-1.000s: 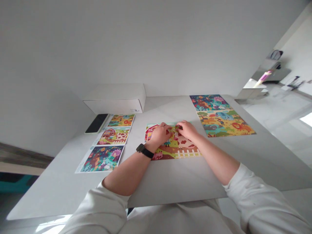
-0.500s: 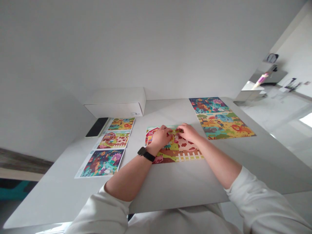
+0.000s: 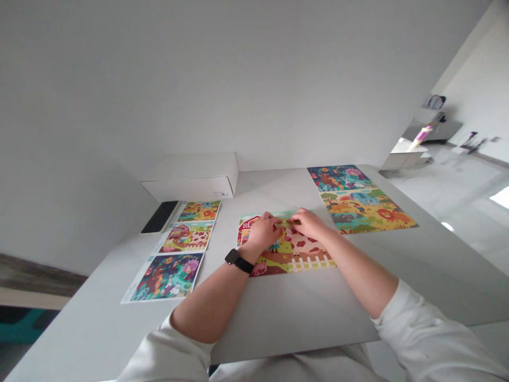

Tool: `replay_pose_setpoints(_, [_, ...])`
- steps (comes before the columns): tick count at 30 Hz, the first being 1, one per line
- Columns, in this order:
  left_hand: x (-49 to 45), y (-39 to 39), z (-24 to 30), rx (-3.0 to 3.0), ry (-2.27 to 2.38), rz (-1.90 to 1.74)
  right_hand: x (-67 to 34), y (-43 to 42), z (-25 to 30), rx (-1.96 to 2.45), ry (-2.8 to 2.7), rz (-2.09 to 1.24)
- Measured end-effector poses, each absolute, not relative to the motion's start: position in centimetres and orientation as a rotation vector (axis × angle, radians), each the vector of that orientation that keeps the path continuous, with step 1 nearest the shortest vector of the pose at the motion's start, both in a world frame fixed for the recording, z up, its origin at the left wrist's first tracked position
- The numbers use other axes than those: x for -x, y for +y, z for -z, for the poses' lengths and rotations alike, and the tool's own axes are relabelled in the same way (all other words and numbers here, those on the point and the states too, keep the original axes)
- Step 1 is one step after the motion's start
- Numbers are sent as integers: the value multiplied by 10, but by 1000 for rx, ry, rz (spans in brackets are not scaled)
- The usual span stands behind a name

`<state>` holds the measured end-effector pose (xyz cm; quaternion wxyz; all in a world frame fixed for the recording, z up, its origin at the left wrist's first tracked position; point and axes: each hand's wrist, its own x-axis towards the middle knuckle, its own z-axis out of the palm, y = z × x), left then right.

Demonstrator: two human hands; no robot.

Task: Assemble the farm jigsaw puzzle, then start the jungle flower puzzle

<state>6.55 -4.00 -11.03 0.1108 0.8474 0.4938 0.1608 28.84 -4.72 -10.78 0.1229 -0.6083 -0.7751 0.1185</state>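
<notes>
A farm-scene jigsaw puzzle (image 3: 294, 257) with a red barn, a spotted cow and a white fence lies on the white table (image 3: 286, 313) in front of me. My left hand (image 3: 263, 231), with a black watch on its wrist, rests on the puzzle's upper middle with fingers curled. My right hand (image 3: 308, 222) sits just to its right, fingers pressed down on the puzzle. The fingertips of both hands meet over a small greenish piece (image 3: 287, 223); I cannot tell which hand grips it.
A sheet with three printed pictures (image 3: 178, 246) lies to the left, a black phone (image 3: 159, 216) and a white box (image 3: 191, 178) behind it. Two finished puzzles (image 3: 356, 199) lie at the right. A wall stands behind the table.
Both hands stay together on the puzzle's upper part with only small finger movements. The view has tilted slightly, so everything sits a little lower in the picture.
</notes>
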Motion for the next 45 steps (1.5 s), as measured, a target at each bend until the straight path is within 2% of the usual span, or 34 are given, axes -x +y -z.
replay_pose_setpoints(9, [-65,-43,117,-2715,1326,-456,-281,-71,97,1726,-2433,-126])
replay_pose_setpoints(13, [-66,-45,126,-2815,1103,-346,-280,-87,112,1677,-2459,-62])
replay_pose_setpoints(17, [-69,-49,131,-2880,1099,-279,-280,-100,132,1655,-2401,-15])
replay_pose_setpoints(27, [-72,-42,131,-2816,1345,-260,-278,-99,143,1852,-2321,-10])
replay_pose_setpoints(37, [-47,-82,139,-2961,990,-275,-275,-65,145,1949,-2281,-56])
replay_pose_setpoints(40, [-30,-80,141,-2917,1076,-266,-276,-66,145,1950,-2303,-55])
replay_pose_setpoints(45, [-8,-53,132,-2751,1511,-314,-274,-74,140,1911,-2342,-75])
